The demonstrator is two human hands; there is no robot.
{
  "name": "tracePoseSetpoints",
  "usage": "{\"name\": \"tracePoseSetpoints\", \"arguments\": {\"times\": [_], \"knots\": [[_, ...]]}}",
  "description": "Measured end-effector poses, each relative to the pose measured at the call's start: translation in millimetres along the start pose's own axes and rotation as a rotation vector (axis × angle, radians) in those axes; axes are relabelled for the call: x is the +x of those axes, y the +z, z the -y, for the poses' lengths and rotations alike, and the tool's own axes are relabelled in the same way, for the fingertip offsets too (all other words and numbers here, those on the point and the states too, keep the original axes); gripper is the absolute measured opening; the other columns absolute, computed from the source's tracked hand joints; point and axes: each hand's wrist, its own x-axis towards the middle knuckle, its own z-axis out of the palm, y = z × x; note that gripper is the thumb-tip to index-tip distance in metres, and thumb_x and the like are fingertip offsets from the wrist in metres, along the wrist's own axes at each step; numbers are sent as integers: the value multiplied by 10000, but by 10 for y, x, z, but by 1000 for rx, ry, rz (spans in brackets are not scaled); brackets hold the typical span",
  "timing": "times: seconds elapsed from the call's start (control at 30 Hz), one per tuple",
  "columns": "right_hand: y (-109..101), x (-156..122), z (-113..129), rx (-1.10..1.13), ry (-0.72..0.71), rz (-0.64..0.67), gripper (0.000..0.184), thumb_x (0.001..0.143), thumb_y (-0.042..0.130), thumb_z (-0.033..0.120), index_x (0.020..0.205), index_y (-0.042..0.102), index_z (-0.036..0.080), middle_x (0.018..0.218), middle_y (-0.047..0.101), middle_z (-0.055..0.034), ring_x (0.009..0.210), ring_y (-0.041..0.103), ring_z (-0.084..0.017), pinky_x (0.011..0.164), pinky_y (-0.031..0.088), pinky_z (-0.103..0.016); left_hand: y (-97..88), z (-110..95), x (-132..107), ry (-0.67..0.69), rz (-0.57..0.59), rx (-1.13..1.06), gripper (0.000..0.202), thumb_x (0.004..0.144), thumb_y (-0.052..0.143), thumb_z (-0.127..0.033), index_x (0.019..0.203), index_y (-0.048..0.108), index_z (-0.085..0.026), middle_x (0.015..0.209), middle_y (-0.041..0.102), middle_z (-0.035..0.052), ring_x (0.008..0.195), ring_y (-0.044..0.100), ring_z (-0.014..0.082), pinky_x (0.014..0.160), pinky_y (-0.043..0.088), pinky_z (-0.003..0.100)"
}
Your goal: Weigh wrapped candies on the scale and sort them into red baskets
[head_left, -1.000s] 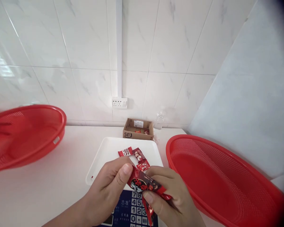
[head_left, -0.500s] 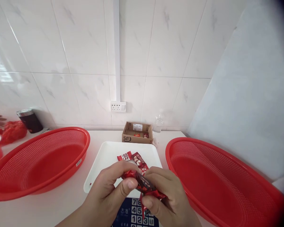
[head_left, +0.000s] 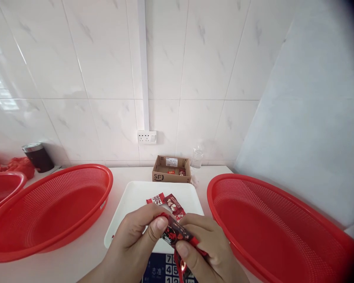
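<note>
Left hand (head_left: 132, 245) and right hand (head_left: 208, 251) still pinch 1 red packet (head_left: 177, 234), fingers closed. Red basket (head_left: 47, 212) now rests at the bench's left edge.

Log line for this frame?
left hand: pinching red packet | right hand: same packet | white tray: behind hands | left red basket, right red basket: flanking

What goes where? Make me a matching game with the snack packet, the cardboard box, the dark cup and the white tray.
Things: 1 snack packet; 2 cardboard box; 3 dark cup; 4 white tray.
Places: A far left by the wall; B between the left red basket and the right red basket; C in the left hand and right hand; D under the wall socket.
Pairs: 1-C, 2-D, 3-A, 4-B.
</note>
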Motion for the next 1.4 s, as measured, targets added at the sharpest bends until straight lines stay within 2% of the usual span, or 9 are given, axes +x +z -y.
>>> {"name": "tracePoseSetpoints", "arguments": {"times": [0.1, 0.33, 0.53, 0.8, 1.0, 1.1, 1.2, 1.3, 1.4], "knots": [[-5, 16, -36, 15, -15, 29, 370, 923, 381, 414, 691, 579, 205, 618, 553, -19, 638, 554, -145, 640, 435, -252, -1, 16, 11, 6, -19, -22, 233, 852, 516, -375, 833, 681, -212, 734, 639, 17, 674, 542, 122, 639, 445, 206], [-37, 55, -133, -6, 141, 96, 247, 911, 437, 370, 785, 569, 203, 696, 585, 6, 663, 539, -110, 615, 409, -218, -11, 70, 31, -138, 42, -60, 278, 866, 480, -406, 872, 663, -197, 716, 594, 18, 687, 521, 122, 646, 444, 217], [-66, 119, -154, -24, 128, 129, 274, 915, 432, 336, 718, 546, 184, 654, 560, 10, 608, 508, -95, 553, 374, -213, -25, 184, 13, -238, 100, -116, 312, 806, 565, -442, 1016, 621, -218, 889, 632, 47, 759, 519, 135, 652, 429, 225], [-38, 160, -158, -14, 123, 93, 205, 905, 447, 308, 793, 571, 189, 667, 577, 16, 601, 513, -95, 548, 384, -211, -76, 218, 22, -309, 66, -127, 309, 798, 575, -448, 988, 624, -209, 844, 614, 37, 715, 511, 128, 660, 455, 242], [-61, 180, -115, -36, 111, 102, 282, 908, 416, 246, 644, 492, 181, 613, 528, 23, 574, 492, -80, 533, 360, -206, -66, 254, 4, -325, 90, -160, 260, 795, 585, -432, 940, 635, -222, 814, 596, 16, 693, 516, 118, 655, 469, 231], [-66, 195, -137, -25, 86, 97, 287, 904, 414, 261, 643, 501, 183, 597, 521, 21, 563, 488, -86, 522, 364, -210, -46, 279, 0, -329, 48, -197, 257, 779, 604, -434, 917, 641, -219, 792, 592, 14, 679, 530, 121, 657, 482, 241], [-60, 176, -169, 44, 110, 64, 312, 912, 413, 345, 671, 529, 183, 619, 540, 11, 574, 500, -92, 518, 374, -210, -46, 316, -10, -312, -69, -229, 285, 767, 607, -461, 904, 639, -213, 794, 607, 21, 652, 540, 123, 644, 496, 251], [-59, 124, -160, 180, 222, 17, 381, 881, 421, 525, 754, 555, 191, 653, 558, 6, 571, 502, -97, 480, 360, -201, -58, 356, -25, -305, -267, -249, 383, 766, 603, -476, 1070, 588, -243, 807, 625, 17, 661, 571, 132, 643, 514, 257], [-69, 89, -114, 249, 307, 67, 432, 816, 455, 630, 938, 575, 233, 781, 605, -6, 634, 536, -112, 497, 386, -196, -33, 374, -42, -290, -376, -231, 488, 750, 621, -483, 1177, 515, -273, 872, 639, 14, 730, 610, 151, 697, 538, 278]]}}
